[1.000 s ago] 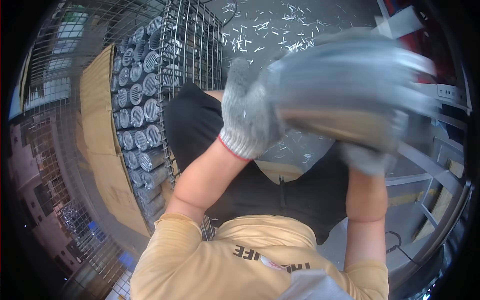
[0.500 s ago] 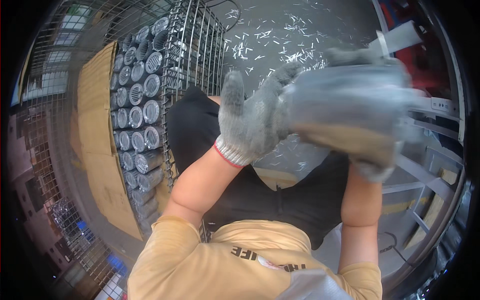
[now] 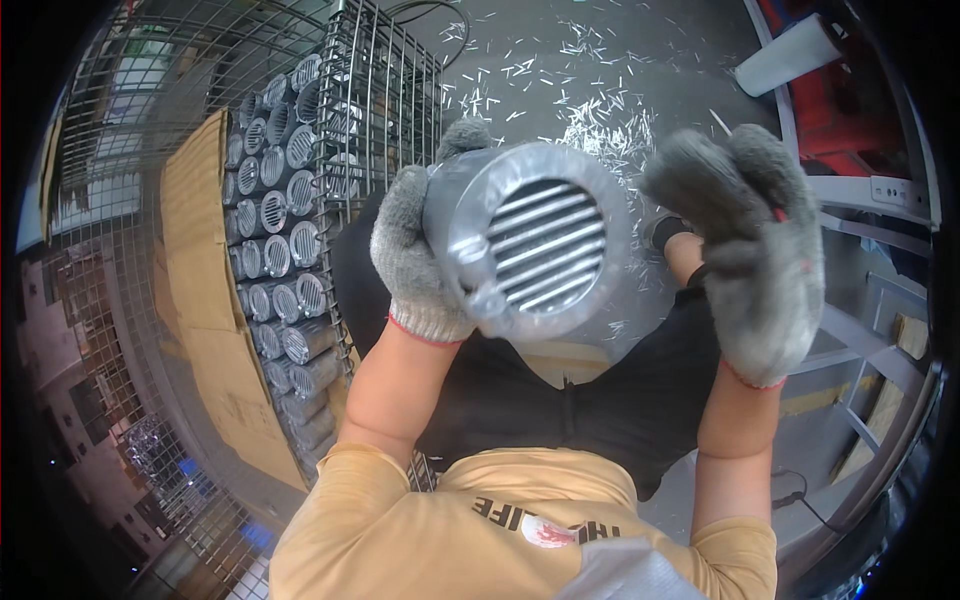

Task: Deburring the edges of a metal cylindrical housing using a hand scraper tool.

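Note:
My left hand, in a grey knitted glove, is closed round the side of a grey metal cylinder. The cylinder's round end faces up at me, a slotted grille of slanting bars inside a broad rim. Apart from it, to the right, is my gloved right hand, blurred, with its fingers curled. A thin pale tip sticks out past those fingers and a speck of red shows between them; what the hand holds is mostly hidden.
Left of my legs, a wire cage holds several stacked slotted cylinders beside a cardboard sheet. Metal slivers litter the floor ahead. To the right are a white roll and a metal frame.
The cylinder has moved from the right side to the left and turned its slotted end upward. My left hand has closed round it; my right hand has come away from it.

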`<state>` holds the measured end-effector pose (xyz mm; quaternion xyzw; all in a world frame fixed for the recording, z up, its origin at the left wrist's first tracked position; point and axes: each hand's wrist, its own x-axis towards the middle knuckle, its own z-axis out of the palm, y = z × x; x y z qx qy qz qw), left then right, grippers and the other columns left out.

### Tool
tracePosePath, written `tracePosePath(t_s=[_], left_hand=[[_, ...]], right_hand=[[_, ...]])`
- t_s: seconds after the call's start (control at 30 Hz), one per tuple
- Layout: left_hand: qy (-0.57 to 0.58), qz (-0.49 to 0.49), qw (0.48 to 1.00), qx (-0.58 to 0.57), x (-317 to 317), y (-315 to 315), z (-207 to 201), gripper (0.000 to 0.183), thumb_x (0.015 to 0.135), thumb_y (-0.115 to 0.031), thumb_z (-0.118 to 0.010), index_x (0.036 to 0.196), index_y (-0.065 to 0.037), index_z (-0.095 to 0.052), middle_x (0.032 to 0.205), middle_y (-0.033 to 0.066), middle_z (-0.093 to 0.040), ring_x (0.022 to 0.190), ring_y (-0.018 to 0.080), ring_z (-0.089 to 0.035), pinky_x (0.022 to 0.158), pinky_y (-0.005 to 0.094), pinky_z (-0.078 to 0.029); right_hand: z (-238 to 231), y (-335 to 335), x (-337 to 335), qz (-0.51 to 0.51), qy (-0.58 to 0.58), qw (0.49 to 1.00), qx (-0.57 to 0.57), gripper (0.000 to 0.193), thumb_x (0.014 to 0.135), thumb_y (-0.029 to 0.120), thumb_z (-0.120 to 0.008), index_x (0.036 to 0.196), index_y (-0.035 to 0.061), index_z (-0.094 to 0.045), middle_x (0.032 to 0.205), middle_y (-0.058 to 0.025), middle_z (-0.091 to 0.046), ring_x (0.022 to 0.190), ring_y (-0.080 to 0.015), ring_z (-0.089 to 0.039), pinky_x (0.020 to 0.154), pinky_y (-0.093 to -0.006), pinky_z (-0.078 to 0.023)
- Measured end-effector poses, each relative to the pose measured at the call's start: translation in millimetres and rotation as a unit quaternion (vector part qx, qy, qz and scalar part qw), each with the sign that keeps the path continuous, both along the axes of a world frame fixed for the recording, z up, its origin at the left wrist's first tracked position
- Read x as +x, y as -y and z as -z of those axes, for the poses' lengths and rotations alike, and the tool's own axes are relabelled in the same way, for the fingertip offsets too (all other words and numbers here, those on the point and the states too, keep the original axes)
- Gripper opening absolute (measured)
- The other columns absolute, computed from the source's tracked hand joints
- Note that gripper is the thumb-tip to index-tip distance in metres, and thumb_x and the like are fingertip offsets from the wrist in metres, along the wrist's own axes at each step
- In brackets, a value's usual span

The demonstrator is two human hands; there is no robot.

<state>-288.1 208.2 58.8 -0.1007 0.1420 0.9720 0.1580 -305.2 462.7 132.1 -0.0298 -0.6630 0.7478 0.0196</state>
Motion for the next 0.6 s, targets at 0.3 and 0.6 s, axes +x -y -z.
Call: tracePosePath(t_s=[0.3, 0.6], left_hand=[[0.016, -0.069, 0.995, -0.070, -10, -13, -24, 0.057, 0.094, -0.043, -0.056, 0.136, -0.005, -0.049, 0.128, 0.0216, -0.061, 0.119, 0.0395, -0.060, 0.103, 0.0556, -0.050], [-0.012, -0.076, 0.989, -0.128, -11, -8, -11, 0.064, 0.093, -0.052, -0.055, 0.140, -0.009, -0.046, 0.132, 0.0246, -0.059, 0.121, 0.0426, -0.061, 0.100, 0.0580, -0.054]], right_hand=[[16, -17, 21, -0.020, -0.101, 0.993, -0.058, 0.056, 0.105, 0.048, -0.046, 0.115, -0.0036, -0.066, 0.106, -0.0161, -0.071, 0.096, -0.0288, -0.070, 0.090, -0.0394, -0.055], [26, 8, 42, 0.083, -0.054, 0.995, 0.003, 0.057, 0.101, 0.052, -0.055, 0.107, -0.0028, -0.070, 0.101, -0.0203, -0.070, 0.082, -0.0345, -0.069, 0.079, -0.0454, -0.058]])
